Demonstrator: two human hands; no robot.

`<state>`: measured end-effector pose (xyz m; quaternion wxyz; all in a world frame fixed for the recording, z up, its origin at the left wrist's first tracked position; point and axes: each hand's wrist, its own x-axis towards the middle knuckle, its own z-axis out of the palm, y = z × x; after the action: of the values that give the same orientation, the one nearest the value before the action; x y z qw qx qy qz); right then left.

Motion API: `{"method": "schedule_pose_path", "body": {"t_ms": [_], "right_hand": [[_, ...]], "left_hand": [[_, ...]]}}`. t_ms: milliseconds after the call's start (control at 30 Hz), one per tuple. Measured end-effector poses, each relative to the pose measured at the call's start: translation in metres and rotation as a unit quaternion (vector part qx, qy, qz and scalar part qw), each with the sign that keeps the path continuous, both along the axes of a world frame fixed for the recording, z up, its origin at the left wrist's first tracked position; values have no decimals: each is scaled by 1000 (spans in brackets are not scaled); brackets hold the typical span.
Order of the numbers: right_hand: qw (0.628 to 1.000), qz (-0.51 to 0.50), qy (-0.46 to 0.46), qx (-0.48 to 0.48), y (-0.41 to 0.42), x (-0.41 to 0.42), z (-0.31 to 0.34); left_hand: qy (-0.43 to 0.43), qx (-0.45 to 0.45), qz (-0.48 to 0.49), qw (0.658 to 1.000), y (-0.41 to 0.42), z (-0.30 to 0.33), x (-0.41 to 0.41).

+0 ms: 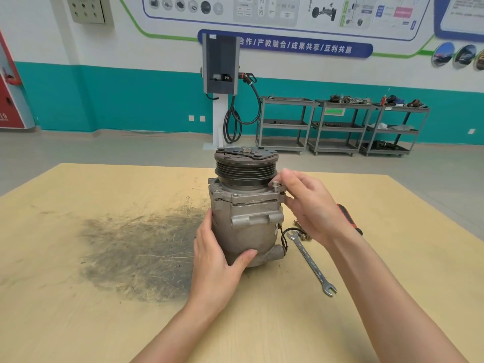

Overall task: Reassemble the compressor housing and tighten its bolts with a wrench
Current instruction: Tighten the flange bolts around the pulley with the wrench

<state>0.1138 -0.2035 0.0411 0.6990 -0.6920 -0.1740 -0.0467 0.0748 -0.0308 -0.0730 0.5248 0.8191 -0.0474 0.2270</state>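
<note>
A grey compressor (246, 218) stands upright on the wooden table (104, 323), its black grooved pulley (245, 167) on top. My left hand (217, 260) grips the lower left of the housing, thumb across the front. My right hand (306, 205) is at the upper right flange, fingertips pinching a bolt (275, 186) that sticks up from the flange. A double open-ended wrench (311, 263) lies on the table to the right of the compressor. Loose bolts (301, 233) lie by the wrench's far end, partly hidden by my right wrist.
A red-and-black tool handle (349, 218) lies behind my right forearm. A dark greasy smear (136, 252) covers the table left of the compressor. Beyond the table stand a charging post (221, 87) and several grey shelf carts (340, 127) along the teal wall.
</note>
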Motion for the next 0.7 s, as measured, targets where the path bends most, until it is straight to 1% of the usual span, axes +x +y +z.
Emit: {"method": "schedule_pose_path", "body": {"t_ms": [67, 167, 267, 367, 500, 600, 700], "right_hand": [[1000, 20, 5, 21, -1, -2, 2], [999, 17, 9, 28, -1, -2, 2], [999, -9, 15, 38, 4, -2, 3], [1000, -21, -2, 21, 6, -2, 1], [1000, 10, 2, 11, -1, 0, 1], [999, 35, 8, 22, -2, -1, 2], [999, -4, 2, 39, 5, 0, -1]], "left_hand": [[3, 0, 1, 1000, 0, 1, 0], [8, -4, -1, 1000, 2, 3, -1], [16, -10, -7, 1000, 7, 7, 1], [34, -18, -33, 999, 11, 11, 4], [52, -44, -88, 994, 13, 14, 7], [52, -60, -102, 992, 12, 14, 6], [48, -71, -108, 990, 11, 14, 6]]}}
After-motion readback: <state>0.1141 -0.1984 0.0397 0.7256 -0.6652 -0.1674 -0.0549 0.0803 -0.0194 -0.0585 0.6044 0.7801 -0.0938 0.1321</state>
